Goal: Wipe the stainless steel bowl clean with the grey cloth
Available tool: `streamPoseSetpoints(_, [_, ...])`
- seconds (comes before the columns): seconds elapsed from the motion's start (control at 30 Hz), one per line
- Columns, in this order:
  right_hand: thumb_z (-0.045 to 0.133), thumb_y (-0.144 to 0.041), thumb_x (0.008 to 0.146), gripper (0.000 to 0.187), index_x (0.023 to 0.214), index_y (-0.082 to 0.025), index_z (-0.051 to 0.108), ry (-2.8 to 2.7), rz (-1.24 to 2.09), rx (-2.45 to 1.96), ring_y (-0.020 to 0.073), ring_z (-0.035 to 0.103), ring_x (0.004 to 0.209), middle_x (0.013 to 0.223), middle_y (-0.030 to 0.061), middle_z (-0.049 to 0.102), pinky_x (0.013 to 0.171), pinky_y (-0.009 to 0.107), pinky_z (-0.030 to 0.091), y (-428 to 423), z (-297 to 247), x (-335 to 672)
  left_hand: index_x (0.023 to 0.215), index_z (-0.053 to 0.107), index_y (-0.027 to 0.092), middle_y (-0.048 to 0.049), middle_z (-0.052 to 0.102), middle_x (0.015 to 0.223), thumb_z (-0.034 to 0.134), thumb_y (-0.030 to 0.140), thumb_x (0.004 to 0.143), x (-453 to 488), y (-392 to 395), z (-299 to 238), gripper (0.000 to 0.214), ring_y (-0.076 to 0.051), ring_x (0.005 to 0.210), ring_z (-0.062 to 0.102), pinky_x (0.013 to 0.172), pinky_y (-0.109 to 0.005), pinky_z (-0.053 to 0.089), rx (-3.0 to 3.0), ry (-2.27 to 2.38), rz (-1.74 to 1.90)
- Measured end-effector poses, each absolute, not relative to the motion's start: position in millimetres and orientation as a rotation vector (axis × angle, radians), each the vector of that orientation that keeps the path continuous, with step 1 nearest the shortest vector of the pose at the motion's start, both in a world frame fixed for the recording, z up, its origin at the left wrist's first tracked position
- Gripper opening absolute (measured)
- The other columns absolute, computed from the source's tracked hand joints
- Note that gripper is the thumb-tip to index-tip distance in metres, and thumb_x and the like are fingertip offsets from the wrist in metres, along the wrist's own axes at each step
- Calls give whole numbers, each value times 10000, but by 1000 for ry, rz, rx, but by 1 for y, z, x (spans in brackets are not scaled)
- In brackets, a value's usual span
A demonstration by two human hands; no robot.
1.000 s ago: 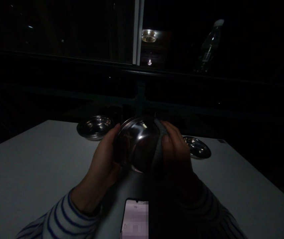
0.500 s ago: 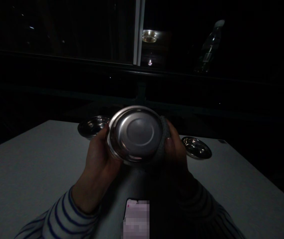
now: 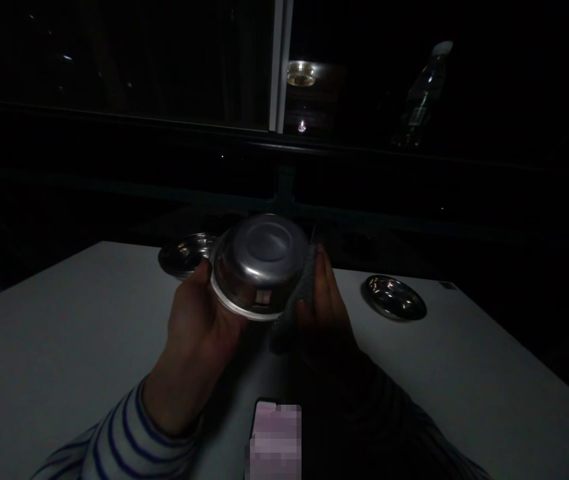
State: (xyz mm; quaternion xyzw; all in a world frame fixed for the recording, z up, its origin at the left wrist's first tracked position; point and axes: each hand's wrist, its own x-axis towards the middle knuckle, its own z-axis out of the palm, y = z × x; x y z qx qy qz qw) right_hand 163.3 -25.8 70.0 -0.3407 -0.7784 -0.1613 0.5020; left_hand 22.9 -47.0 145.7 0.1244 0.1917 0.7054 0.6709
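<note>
A shiny metal bowl (image 3: 259, 267) is held up over the table, its base turned upward and toward me. My left hand (image 3: 197, 327) grips its rim from the left, thumb on the near side. Against the bowl's right wall, my right hand (image 3: 327, 310) presses a grey cloth (image 3: 302, 297), with the fingers closed over it. Part of the cloth hangs below the bowl in shadow. Behind my left hand stands another metal bowl (image 3: 182, 253), partly covered. To the right of my right hand sits a shallow metal bowl (image 3: 395, 298), open side up.
The white table (image 3: 64, 333) reaches to both sides. A phone (image 3: 274, 437) with a lit, blurred screen lies at the near edge. Beyond the table are a dark window with a pale frame (image 3: 279, 67) and a clear plastic bottle (image 3: 422, 100) at the right.
The bowl has tilted so its base faces more upward and its side wall shows. My right hand and the cloth have shifted slightly left and lower along its right side.
</note>
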Motion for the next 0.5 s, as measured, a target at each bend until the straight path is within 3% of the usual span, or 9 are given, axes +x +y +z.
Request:
streamPoseSetpoints(0.13, [316,-219,868,537,1349,-3,219,-1919,-546,-782,292,170,1339,1361,263,324,1029,515,292,-28,69,160,1178,515,101,-79,705,800,222,172,911,22,-46,146,403,-149,752,657,701,-256,520,257,389,1565])
streamPoseSetpoints(0.33, [403,-243,837,416,1230,-117,449,-2004,-724,-736,254,212,1333,1295,148,477,1051,509,242,-32,66,155,1102,564,127,-58,696,809,255,197,911,23,-46,143,370,-132,739,645,663,-218,507,266,412,1515])
streamPoseSetpoints(0.5, [389,-245,850,375,1201,-160,491,-2041,-810,-690,213,266,1316,1262,88,532,1067,509,192,-33,65,152,985,606,130,-51,683,762,281,267,911,28,-48,139,360,-104,616,616,509,-166,468,294,471,1434])
